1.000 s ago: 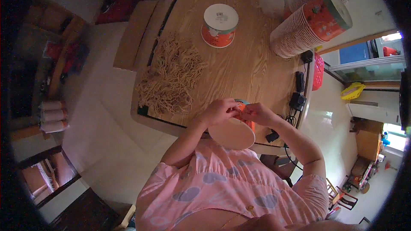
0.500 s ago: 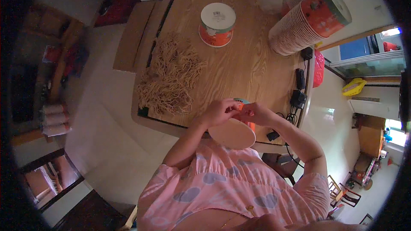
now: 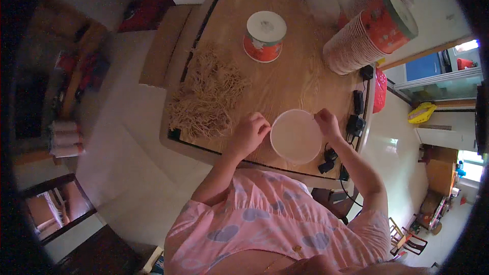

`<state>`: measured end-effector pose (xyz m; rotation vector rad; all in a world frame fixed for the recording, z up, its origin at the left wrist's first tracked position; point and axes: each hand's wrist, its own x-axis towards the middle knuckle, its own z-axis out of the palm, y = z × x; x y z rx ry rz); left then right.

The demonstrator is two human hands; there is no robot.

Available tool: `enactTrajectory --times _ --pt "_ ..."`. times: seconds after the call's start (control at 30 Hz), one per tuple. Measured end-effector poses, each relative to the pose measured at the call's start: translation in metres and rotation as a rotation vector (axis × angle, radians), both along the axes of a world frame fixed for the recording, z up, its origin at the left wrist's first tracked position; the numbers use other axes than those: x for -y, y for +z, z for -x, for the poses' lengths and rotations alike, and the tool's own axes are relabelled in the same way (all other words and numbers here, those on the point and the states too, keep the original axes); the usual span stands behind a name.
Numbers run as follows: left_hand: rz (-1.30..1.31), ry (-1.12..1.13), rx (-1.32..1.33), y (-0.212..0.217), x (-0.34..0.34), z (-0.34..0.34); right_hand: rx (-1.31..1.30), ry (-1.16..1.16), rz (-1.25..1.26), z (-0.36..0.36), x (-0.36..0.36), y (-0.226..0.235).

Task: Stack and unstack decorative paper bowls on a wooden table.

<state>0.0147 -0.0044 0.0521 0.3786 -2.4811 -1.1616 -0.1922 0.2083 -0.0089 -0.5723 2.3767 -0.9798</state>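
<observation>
A round paper tub (image 3: 296,137) is in front of me near the table's front edge, its pale open mouth turned up toward me. My left hand (image 3: 251,133) is closed in a pinch at the left side of its rim. At the upper right of the rim, my right hand (image 3: 328,124) pinches with thumb and fingers. Whether a thin cord is also between the fingertips is too small to tell. Left of the tub lies a loose heap of tan twisted cords (image 3: 206,97). Farther back, an orange and green paper tub (image 3: 266,33) stands upside down, its white base up.
A tall leaning stack of nested paper tubs (image 3: 356,38) stands at the wooden table's (image 3: 300,86) back right. Black power adapters (image 3: 355,124) and cables line the right edge. A red plastic basket (image 3: 379,90) is beyond that edge. A cardboard sheet (image 3: 165,46) leans at the left.
My hands were together at the tub's orange side while it was tilted close to my body. They have moved apart to either side of its rim, and its mouth now faces up, farther forward.
</observation>
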Motion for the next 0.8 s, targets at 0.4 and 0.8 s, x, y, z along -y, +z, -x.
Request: enactTrajectory --times 0.4,0.8 --pt "-0.345 0.304 -0.028 -0.027 -0.007 0.002 0.466 -0.200 0.326 -0.052 -0.009 0.020" --pt "-0.451 0.296 0.000 -0.062 0.007 -0.005 0.357 0.141 0.223 -0.099 -0.026 0.044"
